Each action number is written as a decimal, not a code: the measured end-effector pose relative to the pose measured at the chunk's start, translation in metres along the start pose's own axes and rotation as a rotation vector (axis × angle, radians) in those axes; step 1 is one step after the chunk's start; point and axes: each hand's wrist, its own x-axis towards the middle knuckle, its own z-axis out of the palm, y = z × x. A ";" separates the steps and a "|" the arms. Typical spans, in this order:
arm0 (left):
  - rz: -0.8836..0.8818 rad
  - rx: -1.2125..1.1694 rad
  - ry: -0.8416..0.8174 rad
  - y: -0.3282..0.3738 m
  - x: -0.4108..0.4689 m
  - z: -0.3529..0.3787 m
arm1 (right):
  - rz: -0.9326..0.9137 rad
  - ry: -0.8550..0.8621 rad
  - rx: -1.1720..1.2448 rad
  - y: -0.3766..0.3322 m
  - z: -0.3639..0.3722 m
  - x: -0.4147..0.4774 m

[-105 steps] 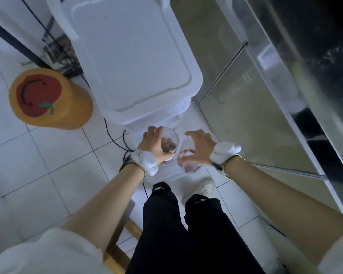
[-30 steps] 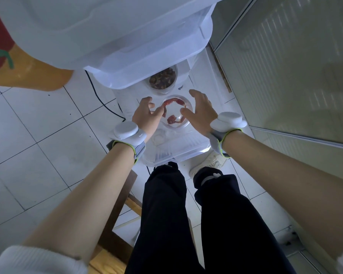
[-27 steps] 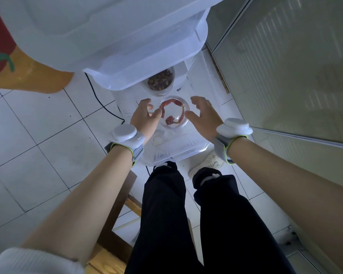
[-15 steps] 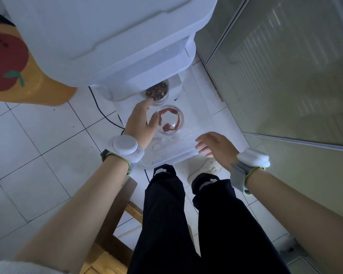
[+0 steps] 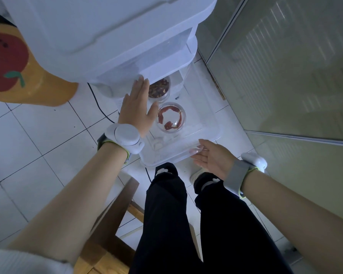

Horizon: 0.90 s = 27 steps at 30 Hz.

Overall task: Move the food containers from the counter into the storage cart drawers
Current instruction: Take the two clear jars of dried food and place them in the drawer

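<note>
Two round clear plastic food containers seated in pulled-out translucent white cart drawer (image 5: 206, 133): red-strip container (image 5: 171, 119) mid-drawer, dark-filled container (image 5: 159, 88) at back edge. Judged light, rigid, probably slick; best gripped round rim. Left hand (image 5: 136, 107) flat, fingers spread, empty; right hand (image 5: 210, 158) slack-fingered, empty, at drawer's front edge.

The storage cart (image 5: 107, 26) is cut off at the top edge, and its upper drawers hide the open drawer's (image 5: 178, 149) back.

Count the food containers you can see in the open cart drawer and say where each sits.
2. The dark-filled container sits at the drawer's back; the red-strip container sits nearer the front. Others may be hidden.
</note>
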 end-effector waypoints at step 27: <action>-0.003 0.094 -0.070 -0.002 -0.001 0.000 | -0.148 0.035 0.284 -0.053 0.052 0.016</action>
